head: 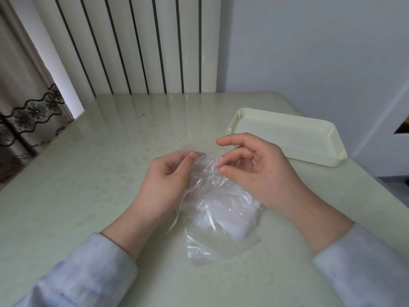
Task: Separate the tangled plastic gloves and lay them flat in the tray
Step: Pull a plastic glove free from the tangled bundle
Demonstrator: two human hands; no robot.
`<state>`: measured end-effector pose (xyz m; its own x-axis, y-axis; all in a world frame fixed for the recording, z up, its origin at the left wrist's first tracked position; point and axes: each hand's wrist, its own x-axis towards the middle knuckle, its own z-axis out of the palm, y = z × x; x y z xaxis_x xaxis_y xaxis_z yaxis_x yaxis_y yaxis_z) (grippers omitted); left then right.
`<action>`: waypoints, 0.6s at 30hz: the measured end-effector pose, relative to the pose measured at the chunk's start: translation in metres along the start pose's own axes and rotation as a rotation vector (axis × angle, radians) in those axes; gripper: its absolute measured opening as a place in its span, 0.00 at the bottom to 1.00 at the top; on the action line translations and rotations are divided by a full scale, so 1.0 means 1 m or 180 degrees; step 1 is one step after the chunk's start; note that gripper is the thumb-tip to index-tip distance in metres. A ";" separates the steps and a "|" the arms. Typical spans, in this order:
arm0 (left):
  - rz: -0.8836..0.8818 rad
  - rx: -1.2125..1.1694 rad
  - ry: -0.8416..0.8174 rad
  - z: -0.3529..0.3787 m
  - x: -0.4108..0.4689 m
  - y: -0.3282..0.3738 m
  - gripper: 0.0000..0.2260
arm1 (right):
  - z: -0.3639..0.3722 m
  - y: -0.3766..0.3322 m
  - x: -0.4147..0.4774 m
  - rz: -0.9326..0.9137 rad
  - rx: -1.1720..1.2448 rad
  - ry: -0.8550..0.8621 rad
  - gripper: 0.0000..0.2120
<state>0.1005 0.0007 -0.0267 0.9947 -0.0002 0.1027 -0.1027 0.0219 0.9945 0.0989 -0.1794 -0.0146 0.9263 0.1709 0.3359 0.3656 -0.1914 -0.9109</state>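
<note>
The left hand (pixel 168 173) pinches the far, crumpled end of the plastic gloves (pixel 221 213) between the thumb and the first finger, and the other fingers are curled under. The right hand (pixel 254 169) pinches the same end just beside it, with the thumb against a bent finger, while its first finger is stretched out to the left and touches nothing. The two hands are close together but they do not touch.

The tray (pixel 309 157) is cream, shallow and rectangular. It stands on the table (pixel 110 151) to the right of the hands and a little farther away. Its pale floor can be seen almost completely, and its long axis goes from far left to near right. The gloves are outside it, to its near left.

The gloves are clear and thin, so I cannot tell how many there are. Their long axis goes from the fingertips toward the person. The narrow, bunched end is at the fingers, and the wide end lies spread on the table between the two wrists.
</note>
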 end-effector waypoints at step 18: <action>0.0107 -0.0150 -0.0342 -0.009 0.004 -0.003 0.10 | 0.002 0.009 0.007 0.0211 0.0181 0.0696 0.17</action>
<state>0.1045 0.0093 -0.0292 0.9845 -0.1057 0.1403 -0.1333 0.0706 0.9886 0.1089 -0.1778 -0.0212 0.9481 -0.0548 0.3131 0.3033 -0.1392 -0.9427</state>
